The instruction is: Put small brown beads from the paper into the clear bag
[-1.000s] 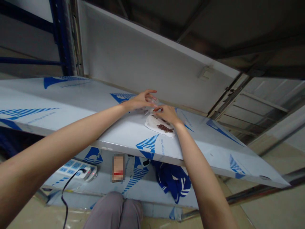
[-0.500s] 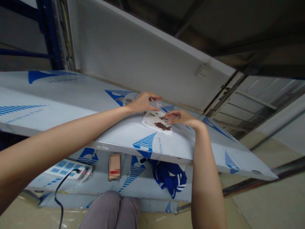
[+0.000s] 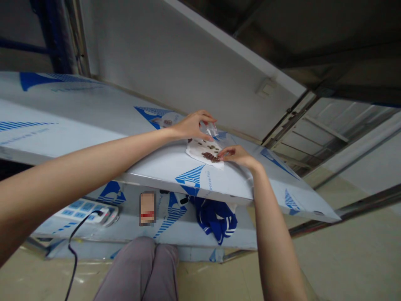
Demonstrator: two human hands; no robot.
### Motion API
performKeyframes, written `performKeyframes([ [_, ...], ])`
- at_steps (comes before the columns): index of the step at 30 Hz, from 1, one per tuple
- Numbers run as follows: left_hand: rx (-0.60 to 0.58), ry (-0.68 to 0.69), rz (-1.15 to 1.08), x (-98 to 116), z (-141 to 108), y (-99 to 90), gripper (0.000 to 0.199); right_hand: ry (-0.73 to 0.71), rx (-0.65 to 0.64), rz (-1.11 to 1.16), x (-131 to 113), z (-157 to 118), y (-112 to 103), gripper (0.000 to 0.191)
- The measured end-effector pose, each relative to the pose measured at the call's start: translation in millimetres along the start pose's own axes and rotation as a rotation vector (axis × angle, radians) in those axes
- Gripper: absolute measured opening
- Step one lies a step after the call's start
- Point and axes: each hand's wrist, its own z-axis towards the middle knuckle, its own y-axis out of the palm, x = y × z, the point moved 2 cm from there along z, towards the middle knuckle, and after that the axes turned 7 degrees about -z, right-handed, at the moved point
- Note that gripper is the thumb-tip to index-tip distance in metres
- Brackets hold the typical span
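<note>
A white sheet [image 3: 197,154] lies on the film-covered table and bears a cluster of small reddish-brown pieces [image 3: 209,157], with several darker ones scattered behind it. Over the sheet's back edge, my left hand [image 3: 199,124] is curved round a small clear plastic bag [image 3: 212,130] and grips it. My right hand [image 3: 234,154] is at the sheet's right edge, its fingertips pinched together at the brown cluster; whatever they hold is too small to make out.
Behind my left hand a small clear packet [image 3: 166,122] lies on the table [image 3: 150,165]. The lower shelf holds a power strip [image 3: 78,211] with a black cable, a pixelated item [image 3: 147,207] and blue cloth [image 3: 216,219]. A wall [image 3: 175,62] rises behind.
My right hand has moved from above the sheet's right part down to the brown cluster, its fingers now closer together. My left hand has opened up the view of the scattered pieces, still with the clear bag.
</note>
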Motion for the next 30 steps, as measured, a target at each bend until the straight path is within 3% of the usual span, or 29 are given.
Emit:
performKeyframes([
  [3, 0.014, 0.001, -0.011, 2, -1, 0.0, 0.063, 0.016, 0.045, 0.055, 1, 3, -3, 0.017],
  [7, 0.040, 0.001, -0.029, 2, -3, -0.3, 0.060, -0.024, 0.269, 0.156, -9, 10, -24, 0.023],
  [10, 0.062, -0.025, -0.032, 1, -5, 0.3, 0.066, -0.116, 0.389, 0.240, -30, 21, -38, 0.026],
  [15, 0.101, -0.031, -0.050, -2, -6, 1.4, 0.073, -0.262, 0.172, 0.169, -69, 48, -32, 0.017],
  [17, 0.124, -0.019, -0.063, -4, -6, 0.8, 0.072, -0.307, 0.139, 0.108, -76, 55, -25, 0.012],
  [24, 0.102, 0.010, -0.035, -6, -6, 1.6, 0.066, -0.276, 0.258, -0.132, -70, 58, -17, 0.014],
  [30, 0.159, -0.002, -0.026, -6, -5, 1.5, 0.064, -0.272, 0.302, -0.070, -73, 54, -12, 0.040],
])
